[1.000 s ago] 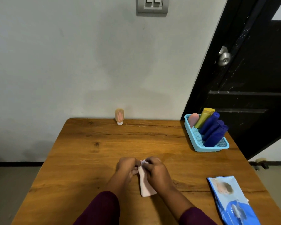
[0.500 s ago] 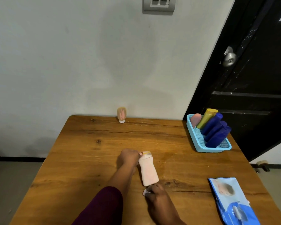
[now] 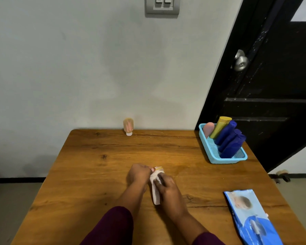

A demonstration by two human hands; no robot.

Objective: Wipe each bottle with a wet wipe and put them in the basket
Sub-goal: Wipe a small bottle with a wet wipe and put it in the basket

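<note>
On the wooden table, toward the left of the far edge and close to the wall, a small peach bottle stands upside down on its white cap. Near the middle of the table the left hand has its grip closed around the top end of a pink bottle, which lies on the table with its base pointing toward the person. The right hand lies over the bottle's upper half, its grip curled down on what looks like a white wet wipe, mostly hidden under the fingers. Further right, at the far right corner, a blue basket holds a pink tube, a yellow bottle and several blue bottles, all leaning. At the near right edge lies a blue pack of wipes, flat on the table.
</note>
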